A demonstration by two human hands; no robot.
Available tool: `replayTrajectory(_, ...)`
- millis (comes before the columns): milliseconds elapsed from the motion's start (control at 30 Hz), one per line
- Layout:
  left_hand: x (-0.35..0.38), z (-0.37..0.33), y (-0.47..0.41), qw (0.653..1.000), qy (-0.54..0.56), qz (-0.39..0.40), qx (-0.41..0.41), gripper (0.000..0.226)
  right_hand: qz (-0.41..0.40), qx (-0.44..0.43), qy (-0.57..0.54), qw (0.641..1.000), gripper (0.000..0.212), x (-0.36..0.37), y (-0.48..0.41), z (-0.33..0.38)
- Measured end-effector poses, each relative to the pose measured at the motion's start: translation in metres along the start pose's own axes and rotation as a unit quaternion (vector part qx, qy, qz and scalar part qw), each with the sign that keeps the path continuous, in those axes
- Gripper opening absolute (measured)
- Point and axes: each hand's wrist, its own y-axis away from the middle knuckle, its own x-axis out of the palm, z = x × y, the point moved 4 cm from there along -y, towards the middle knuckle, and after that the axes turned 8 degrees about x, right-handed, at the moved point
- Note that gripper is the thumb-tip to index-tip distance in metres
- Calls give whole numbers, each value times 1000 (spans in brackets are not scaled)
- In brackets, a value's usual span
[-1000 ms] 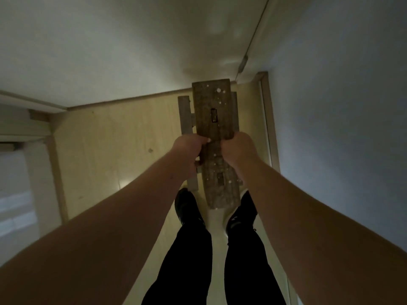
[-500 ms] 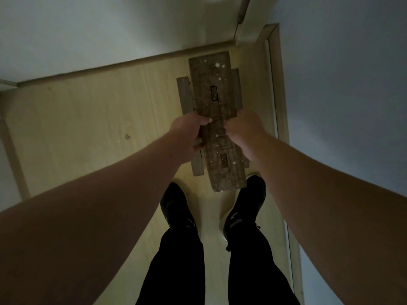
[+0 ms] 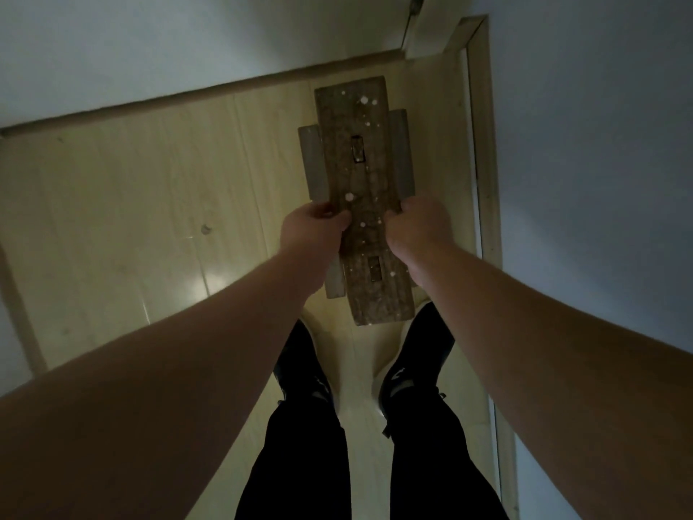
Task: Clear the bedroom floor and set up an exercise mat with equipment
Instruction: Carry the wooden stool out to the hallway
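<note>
A small dark wooden stool point(image 3: 360, 159), speckled with white paint and seen from above, hangs in front of me over the wood floor. Its long seat plank points away from me and grey leg pieces stick out on both sides. My left hand point(image 3: 311, 228) grips the plank's left edge at mid-length. My right hand point(image 3: 420, 227) grips the right edge opposite it. The near end of the stool sits just beyond my black shoes point(image 3: 416, 354).
A pale wood floor point(image 3: 150, 219) runs to a white wall with a wooden baseboard point(image 3: 187, 97) ahead. A wooden frame strip point(image 3: 483, 144) and a white wall close the right side, forming a corner at the top right.
The stool, held in both hands, has moved closer to the corner. The wall and baseboard ahead have come nearer and the stool sits lower in view.
</note>
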Motion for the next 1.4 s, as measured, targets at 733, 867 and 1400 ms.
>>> replayTrajectory(733, 6, -33, -45, 997, -16, -35, 69, 41, -25, -34, -15, 999, 37, -8, -29, 40)
replayTrajectory(867, 8, -46, -51, 996, -22, -29, 80, 37, -43, -30, -16, 999, 35, -12, -34, 52)
replayTrajectory(1400, -2, -86, 10, 977, -194, -23, 82, 43, -143, -90, 112, 979, 42, -41, 11, 63)
